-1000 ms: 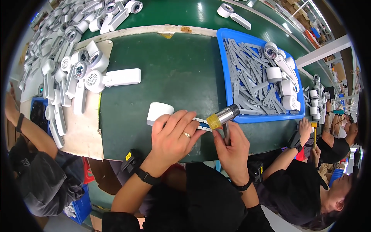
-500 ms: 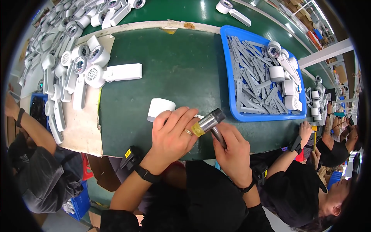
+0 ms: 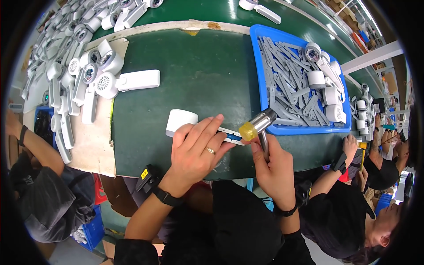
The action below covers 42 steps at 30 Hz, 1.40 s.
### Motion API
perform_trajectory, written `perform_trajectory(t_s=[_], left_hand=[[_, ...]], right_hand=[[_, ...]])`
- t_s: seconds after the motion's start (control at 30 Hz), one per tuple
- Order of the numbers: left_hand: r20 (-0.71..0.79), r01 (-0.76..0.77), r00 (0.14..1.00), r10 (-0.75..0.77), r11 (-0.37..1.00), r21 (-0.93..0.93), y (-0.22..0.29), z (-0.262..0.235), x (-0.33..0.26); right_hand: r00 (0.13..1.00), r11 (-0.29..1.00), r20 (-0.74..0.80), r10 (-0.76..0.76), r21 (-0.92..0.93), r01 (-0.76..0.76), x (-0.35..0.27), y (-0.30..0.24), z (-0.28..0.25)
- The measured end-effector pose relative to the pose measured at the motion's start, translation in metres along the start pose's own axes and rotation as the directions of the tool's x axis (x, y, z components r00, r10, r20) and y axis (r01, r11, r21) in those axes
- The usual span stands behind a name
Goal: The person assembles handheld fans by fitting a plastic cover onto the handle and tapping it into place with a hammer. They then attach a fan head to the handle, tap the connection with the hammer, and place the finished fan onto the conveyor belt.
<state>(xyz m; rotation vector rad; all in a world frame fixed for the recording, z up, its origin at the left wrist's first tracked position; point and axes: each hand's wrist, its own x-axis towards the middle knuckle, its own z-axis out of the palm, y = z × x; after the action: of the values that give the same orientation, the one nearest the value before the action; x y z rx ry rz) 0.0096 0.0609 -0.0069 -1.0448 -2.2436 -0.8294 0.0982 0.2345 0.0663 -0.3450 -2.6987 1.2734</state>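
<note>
My left hand is closed over a white handheld fan lying on the green bench. The fan's rounded head sticks out to the left of the fingers. Its narrow handle shows on the right, with a slot that has something blue inside. Much of the handle is hidden under the hand. My right hand grips a small mallet by its dark shaft. The mallet's head has a yellow face at one end and a black one at the other. In this view the yellow face overlaps the handle's end; I cannot tell whether they touch.
A blue tray at the right holds many grey strips and several white fans. More white fans pile up on cardboard at the left. One fan lies beyond the bench's far ledge. Other people sit on both sides.
The mallet and my right hand have moved right and slightly up, uncovering the fan handle's slot. My left hand stays on the fan. The view has shifted slightly.
</note>
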Motion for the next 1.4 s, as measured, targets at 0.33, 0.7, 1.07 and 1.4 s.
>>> perform_trajectory(t_s=[0.33, 0.7, 1.07, 1.4], left_hand=[[-0.004, 0.015, 1.0, -0.015, 0.999, -0.033, 0.003, 0.007, 0.001], [-0.099, -0.111, 0.99, 0.101, 0.989, -0.102, -0.002, 0.014, 0.002], [-0.059, -0.007, 0.998, 0.005, 0.999, -0.032, 0.002, 0.008, -0.009], [-0.057, 0.0, 0.998, -0.002, 0.999, -0.042, 0.001, 0.011, -0.009]], right_hand=[[0.998, 0.998, 0.038, 0.058, -0.02, -0.057, -0.01, 0.007, -0.014], [0.963, 0.786, -0.014, 0.269, 0.581, -0.211, -0.034, 0.099, -0.035], [0.975, 0.797, 0.184, 0.126, 0.566, -0.21, -0.028, 0.076, -0.019], [0.975, 0.845, 0.187, 0.12, 0.497, -0.199, -0.027, 0.083, -0.015]])
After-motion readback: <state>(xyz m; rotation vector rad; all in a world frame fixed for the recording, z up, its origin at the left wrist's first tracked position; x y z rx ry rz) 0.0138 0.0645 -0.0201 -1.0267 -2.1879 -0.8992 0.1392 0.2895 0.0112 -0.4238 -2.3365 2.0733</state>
